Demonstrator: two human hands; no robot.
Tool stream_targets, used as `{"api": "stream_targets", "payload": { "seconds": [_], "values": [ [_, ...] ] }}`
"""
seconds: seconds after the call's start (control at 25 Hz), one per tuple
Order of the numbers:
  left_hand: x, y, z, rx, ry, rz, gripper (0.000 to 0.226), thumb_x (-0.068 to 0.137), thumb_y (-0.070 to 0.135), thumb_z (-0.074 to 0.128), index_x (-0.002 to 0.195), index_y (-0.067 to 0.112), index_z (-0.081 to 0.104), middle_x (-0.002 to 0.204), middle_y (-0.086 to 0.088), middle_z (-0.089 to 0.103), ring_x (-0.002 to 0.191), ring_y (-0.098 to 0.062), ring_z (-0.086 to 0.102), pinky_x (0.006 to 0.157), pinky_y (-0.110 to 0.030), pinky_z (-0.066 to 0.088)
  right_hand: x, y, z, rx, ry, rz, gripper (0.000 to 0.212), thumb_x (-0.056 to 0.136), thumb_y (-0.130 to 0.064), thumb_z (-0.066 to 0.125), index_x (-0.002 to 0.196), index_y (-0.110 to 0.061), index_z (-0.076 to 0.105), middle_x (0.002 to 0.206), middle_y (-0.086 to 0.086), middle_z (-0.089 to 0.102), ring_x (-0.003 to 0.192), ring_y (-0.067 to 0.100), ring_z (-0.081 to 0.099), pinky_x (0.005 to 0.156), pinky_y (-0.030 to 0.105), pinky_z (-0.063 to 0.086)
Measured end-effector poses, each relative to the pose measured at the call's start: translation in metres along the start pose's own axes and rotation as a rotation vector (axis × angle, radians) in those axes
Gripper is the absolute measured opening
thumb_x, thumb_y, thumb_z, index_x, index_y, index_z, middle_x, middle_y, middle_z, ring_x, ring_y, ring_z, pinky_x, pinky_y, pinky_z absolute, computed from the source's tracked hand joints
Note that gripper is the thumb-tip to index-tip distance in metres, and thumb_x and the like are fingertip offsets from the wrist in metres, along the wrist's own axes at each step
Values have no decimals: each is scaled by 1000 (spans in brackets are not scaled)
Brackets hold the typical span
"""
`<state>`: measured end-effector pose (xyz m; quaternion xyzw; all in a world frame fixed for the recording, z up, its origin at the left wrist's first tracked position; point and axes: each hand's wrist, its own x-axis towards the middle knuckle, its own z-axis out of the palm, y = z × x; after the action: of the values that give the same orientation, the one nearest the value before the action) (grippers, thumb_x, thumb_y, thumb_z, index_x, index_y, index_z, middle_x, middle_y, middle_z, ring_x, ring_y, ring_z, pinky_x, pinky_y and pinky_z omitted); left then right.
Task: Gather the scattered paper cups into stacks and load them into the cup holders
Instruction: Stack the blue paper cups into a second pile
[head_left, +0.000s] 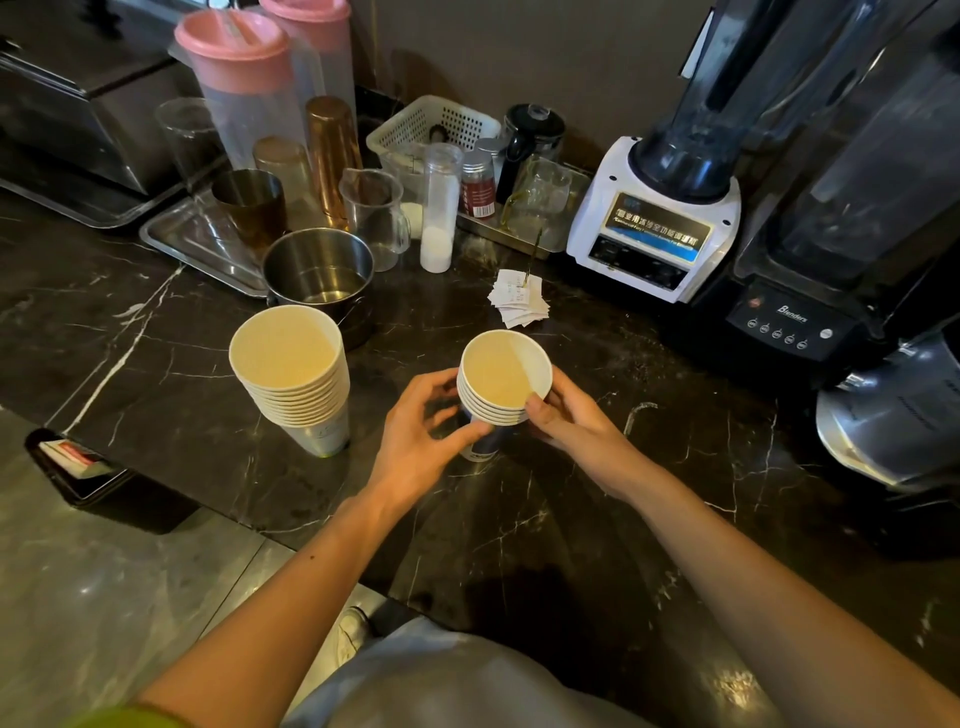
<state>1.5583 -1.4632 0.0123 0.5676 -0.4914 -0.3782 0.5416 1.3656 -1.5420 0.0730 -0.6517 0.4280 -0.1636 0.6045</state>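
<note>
Cupping a short stack of cups (503, 384) from both sides, left hand (422, 427) and right hand (569, 415) curled half closed around its rims, fingertips touching paper, probably to square the rims so the cups nest. Beside that stack to the left, standing free on the dark counter (597, 519): a taller stack (293, 374). Beyond it, a steel pot (318, 270); no cup holders visible.

The counter (156, 395) is glossy black marble with white veins. The cup stacks (291, 374) are matt paper. The pot (319, 273) is shiny smooth steel; the basket (431, 124) is white plastic.
</note>
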Motion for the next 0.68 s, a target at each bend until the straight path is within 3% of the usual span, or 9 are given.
{"api": "stream_targets", "payload": {
  "seconds": [0.2, 0.32, 0.4, 0.52, 0.56, 0.68],
  "values": [
    [-1, 2, -2, 5, -8, -38, 63, 71, 43, 77, 127, 43, 47, 134, 14, 53, 123, 0, 53, 98, -20, 49, 2, 4, 8, 78, -20, 22, 77, 74, -65, 62, 142, -41, 35, 137, -21, 47, 132, 7, 42, 111, 33, 35],
    [-7, 4, -3, 45, -14, -47, 62, 76, 42, 75, 131, 43, 46, 138, 12, 52, 124, -3, 54, 98, -22, 49, 2, 14, 7, 85, -27, 28, 80, 78, -58, 64, 147, -32, 33, 146, -12, 43, 138, 11, 38, 112, 34, 34],
    [-14, 5, -8, 76, -11, -54, 64, 80, 44, 72, 138, 33, 46, 140, 11, 53, 125, -5, 54, 98, -23, 49, 3, 21, 8, 54, -15, 34, 91, 74, -53, 70, 151, -28, 27, 151, -6, 38, 139, 12, 35, 112, 33, 34],
    [-35, 1, -20, 121, 44, -76, 58, 81, 45, 71, 134, 32, 51, 129, 14, 59, 117, -2, 59, 92, -21, 52, 6, 28, 11, 53, -23, 32, 96, 72, -38, 81, 150, -27, 27, 141, -15, 43, 129, 3, 39, 91, 9, 42],
    [-46, -1, -26, 117, 77, -90, 53, 81, 46, 71, 129, 32, 55, 123, 16, 62, 112, -3, 62, 90, -22, 54, 8, 32, 16, 50, -2, 31, 96, 72, -32, 83, 150, -27, 28, 138, -16, 44, 125, 2, 40, 88, 6, 41],
    [-74, -9, -41, 90, 212, -119, 30, 81, 38, 73, 107, 26, 65, 99, 12, 70, 93, -10, 69, 83, -31, 59, 16, 36, 27, 35, 95, 25, 96, 70, -26, 86, 148, -26, 31, 137, -14, 44, 125, 4, 39, 102, 25, 38]
  ]
}}
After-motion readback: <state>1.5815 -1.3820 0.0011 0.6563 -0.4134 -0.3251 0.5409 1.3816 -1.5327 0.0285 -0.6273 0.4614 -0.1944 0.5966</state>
